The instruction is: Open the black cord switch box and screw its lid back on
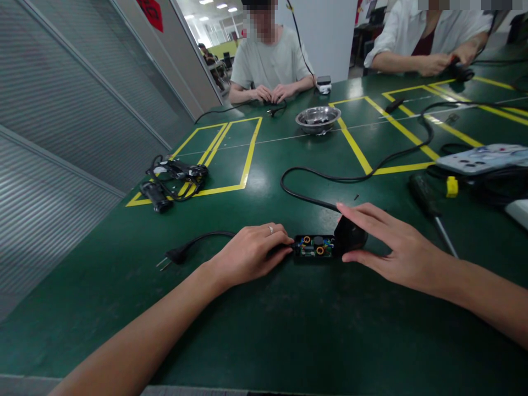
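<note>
An opened black power adapter (315,246) lies on the green table (289,330), its circuit board with orange coils showing. My left hand (251,253), wearing a ring, lies over the adapter's left end with fingers pressed on it. My right hand (385,242) grips the black cover piece (348,235) at the adapter's right end between thumb and fingers. A black cord with a two-pin plug (175,256) runs out from under my left hand.
A screwdriver (431,209) lies at the right by a grey power strip (482,158) and a yellow part (452,186). A steel bowl (318,118) stands mid-table. Black cable loops behind the adapter. More adapters (175,179) lie far left. Two people sit opposite, handling parts.
</note>
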`<state>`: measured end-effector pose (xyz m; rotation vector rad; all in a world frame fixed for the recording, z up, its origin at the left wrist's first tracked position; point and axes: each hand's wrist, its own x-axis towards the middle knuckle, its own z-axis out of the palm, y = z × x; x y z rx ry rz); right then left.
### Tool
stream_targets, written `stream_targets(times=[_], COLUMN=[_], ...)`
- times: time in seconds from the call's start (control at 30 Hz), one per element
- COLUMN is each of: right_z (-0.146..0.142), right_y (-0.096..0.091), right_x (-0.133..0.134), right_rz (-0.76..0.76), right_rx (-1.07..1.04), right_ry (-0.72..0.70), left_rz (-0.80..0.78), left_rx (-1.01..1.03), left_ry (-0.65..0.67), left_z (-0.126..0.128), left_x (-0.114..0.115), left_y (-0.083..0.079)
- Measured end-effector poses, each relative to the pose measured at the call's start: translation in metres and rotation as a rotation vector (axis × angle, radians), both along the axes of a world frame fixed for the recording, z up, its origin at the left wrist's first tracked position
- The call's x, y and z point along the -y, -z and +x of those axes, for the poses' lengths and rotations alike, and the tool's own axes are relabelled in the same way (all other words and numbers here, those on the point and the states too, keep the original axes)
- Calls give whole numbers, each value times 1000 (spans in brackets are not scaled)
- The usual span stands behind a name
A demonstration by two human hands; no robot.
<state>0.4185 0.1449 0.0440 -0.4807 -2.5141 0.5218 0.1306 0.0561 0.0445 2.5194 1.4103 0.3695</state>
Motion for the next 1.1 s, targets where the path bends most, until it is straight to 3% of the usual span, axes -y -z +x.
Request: stream_targets(times=[0.37, 0.7, 1.1], right_z=[-5, -18, -29], right_y=[3, 4, 8], right_x=[3, 14, 16], right_rz=[24, 247, 272], right_rx=[50, 64, 192], right_ry=[17, 4, -49], left_rz=[-31, -84, -150], left_rx=[24, 58, 18], left_ry=[-14, 1, -14], left_z=[0, -3, -3], left_x=[0, -3, -5], left_y=[-1, -3, -8])
